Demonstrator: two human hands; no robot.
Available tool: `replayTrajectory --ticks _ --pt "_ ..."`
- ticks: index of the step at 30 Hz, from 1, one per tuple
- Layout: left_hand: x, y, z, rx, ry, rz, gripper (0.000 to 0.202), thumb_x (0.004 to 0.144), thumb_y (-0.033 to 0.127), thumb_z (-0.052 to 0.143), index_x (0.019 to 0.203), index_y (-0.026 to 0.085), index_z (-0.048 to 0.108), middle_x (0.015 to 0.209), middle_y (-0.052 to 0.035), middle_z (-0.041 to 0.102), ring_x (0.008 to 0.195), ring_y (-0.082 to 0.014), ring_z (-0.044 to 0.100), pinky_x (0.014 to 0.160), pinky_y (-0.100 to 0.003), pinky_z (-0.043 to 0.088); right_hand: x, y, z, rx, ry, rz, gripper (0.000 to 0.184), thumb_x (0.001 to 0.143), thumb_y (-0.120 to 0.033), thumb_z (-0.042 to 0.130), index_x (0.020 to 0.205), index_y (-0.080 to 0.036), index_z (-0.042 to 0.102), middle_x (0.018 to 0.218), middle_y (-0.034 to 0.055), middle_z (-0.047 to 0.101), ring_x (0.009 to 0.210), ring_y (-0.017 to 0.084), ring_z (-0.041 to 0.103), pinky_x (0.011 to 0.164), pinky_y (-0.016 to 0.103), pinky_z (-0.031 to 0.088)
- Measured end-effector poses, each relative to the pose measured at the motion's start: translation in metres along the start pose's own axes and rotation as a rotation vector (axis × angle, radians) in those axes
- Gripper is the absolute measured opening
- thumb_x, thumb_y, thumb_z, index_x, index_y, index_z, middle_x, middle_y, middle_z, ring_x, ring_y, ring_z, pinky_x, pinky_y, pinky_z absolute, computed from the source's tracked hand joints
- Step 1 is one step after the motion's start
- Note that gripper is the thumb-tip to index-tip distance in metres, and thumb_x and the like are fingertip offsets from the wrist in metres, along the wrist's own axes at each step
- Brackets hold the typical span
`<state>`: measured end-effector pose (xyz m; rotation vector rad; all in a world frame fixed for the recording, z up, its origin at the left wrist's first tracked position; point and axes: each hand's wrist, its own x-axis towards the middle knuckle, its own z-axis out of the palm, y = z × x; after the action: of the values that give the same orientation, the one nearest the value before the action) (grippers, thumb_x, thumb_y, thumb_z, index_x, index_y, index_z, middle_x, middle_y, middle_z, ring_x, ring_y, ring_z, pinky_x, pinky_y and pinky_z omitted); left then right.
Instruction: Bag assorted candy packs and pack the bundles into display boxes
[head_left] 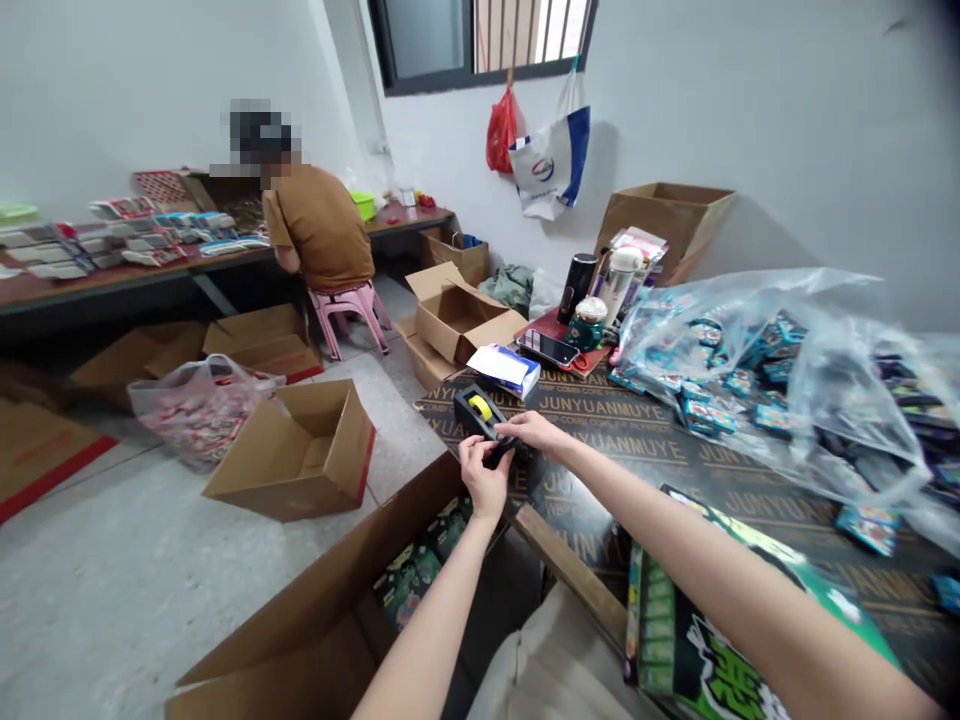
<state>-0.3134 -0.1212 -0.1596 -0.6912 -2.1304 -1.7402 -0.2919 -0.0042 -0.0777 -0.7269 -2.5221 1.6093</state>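
A black tape dispenser [469, 408] with a roll of tape on a yellow core [480, 407] stands at the table's near left corner. Both my hands meet at its front end. My left hand [486, 485] has its fingers bent and closed against the near side. From the right, my right hand [536, 432] reaches in with fingers pressed together at the front. Any strip of tape between the fingers is too small to make out. Under my right forearm lies a green and black printed box [697, 630].
Below left stands an open carton [300, 600] holding dark green printed packs [409, 580]. Clear bags of small blue packets [705, 410] cover the table's right. A phone [549, 347], bottles and a tissue pack [510, 370] stand behind. A person [322, 225] sits at a far bench.
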Motion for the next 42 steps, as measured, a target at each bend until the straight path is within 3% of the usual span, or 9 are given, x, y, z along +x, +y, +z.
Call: replayTrajectory --ticks 8,14,22,26,30,32,36,38,42 --pt "0.001 0.0 0.001 -0.025 0.014 -0.004 0.016 0.07 0.029 0.065 0.077 0.017 0.058 0.092 -0.0068 0.05 0.091 -0.0201 0.054 0.077 -0.034 0.047 -0.034 -0.018 0.008 0.058 0.247 -0.024 0.017 0.069 -0.029 0.052 0.057 -0.018 0.058 0.083 0.0031 0.065 0.098 0.02 0.053 0.079 0.028 0.037" --pt "0.001 -0.004 0.001 0.001 0.008 -0.012 0.017 0.069 0.028 0.067 0.08 0.018 0.058 0.092 -0.006 0.049 0.087 -0.0192 0.054 0.075 -0.034 0.048 -0.054 0.016 0.013 0.066 0.185 0.154 0.017 0.065 -0.027 0.054 0.052 -0.016 0.056 0.051 -0.0006 0.055 0.054 0.012 0.05 0.054 0.023 0.037" --pt "0.003 -0.004 0.002 0.004 0.021 0.018 0.017 0.065 0.026 0.068 0.076 0.017 0.058 0.087 -0.0045 0.05 0.081 -0.0182 0.054 0.073 -0.033 0.048 -0.032 0.022 -0.004 -0.013 0.298 0.152 0.017 0.062 -0.014 0.058 0.046 -0.016 0.051 0.046 -0.0021 0.047 0.048 0.009 0.043 0.048 0.021 0.032" --pt "0.005 -0.001 -0.002 -0.032 0.027 0.0 0.022 0.062 0.023 0.069 0.08 0.018 0.058 0.082 -0.0014 0.05 0.066 -0.0139 0.053 0.068 -0.032 0.048 -0.1 0.0 -0.045 -0.028 0.351 0.015 0.015 0.069 -0.025 0.058 0.059 -0.015 0.058 0.051 -0.0035 0.047 0.048 0.007 0.039 0.047 0.02 0.028" --pt "-0.028 0.047 -0.013 -0.097 0.039 -0.053 0.044 0.07 0.026 0.062 0.112 0.018 0.049 0.09 -0.0032 0.05 0.069 -0.0127 0.053 0.07 -0.031 0.048 -0.231 -0.004 -0.065 -0.081 0.485 -0.191 0.023 0.078 -0.035 0.053 0.068 -0.015 0.06 0.05 -0.004 0.041 0.048 0.008 0.032 0.045 0.021 0.024" --pt "-0.06 0.093 -0.023 -0.123 -0.08 0.041 0.043 0.078 0.029 0.055 0.119 0.02 0.046 0.101 -0.0073 0.052 0.084 -0.0162 0.055 0.079 -0.033 0.047 -0.296 0.005 -0.058 -0.087 0.575 -0.189 0.024 0.081 -0.036 0.051 0.071 -0.016 0.061 0.052 -0.0031 0.042 0.049 0.008 0.032 0.046 0.022 0.025" --pt "-0.122 0.174 -0.042 -0.035 -0.803 0.695 0.045 0.078 0.038 0.055 0.12 0.021 0.05 0.126 -0.011 0.048 0.119 -0.0271 0.042 0.105 -0.047 0.025 -0.384 0.043 -0.022 0.007 0.759 -0.084 0.02 0.082 -0.034 0.052 0.076 -0.017 0.061 0.061 -0.0003 0.051 0.051 0.01 0.037 0.049 0.023 0.03" --pt "-0.143 0.187 -0.04 0.074 -1.001 0.917 0.063 0.072 0.041 0.059 0.128 0.015 0.042 0.136 -0.0148 0.039 0.127 -0.0325 0.031 0.107 -0.052 0.018 -0.402 0.065 -0.002 0.101 0.824 -0.036 0.02 0.082 -0.035 0.052 0.076 -0.018 0.061 0.064 0.0006 0.054 0.053 0.01 0.04 0.05 0.023 0.031" --pt "-0.161 0.172 -0.024 0.279 -1.023 1.034 0.066 0.076 0.023 0.054 0.136 0.011 0.028 0.141 -0.016 0.031 0.131 -0.0311 0.024 0.105 -0.048 0.024 -0.399 0.096 0.026 0.256 0.871 0.005 0.023 0.081 -0.038 0.052 0.072 -0.018 0.06 0.063 -0.0005 0.052 0.053 0.011 0.04 0.051 0.023 0.032"
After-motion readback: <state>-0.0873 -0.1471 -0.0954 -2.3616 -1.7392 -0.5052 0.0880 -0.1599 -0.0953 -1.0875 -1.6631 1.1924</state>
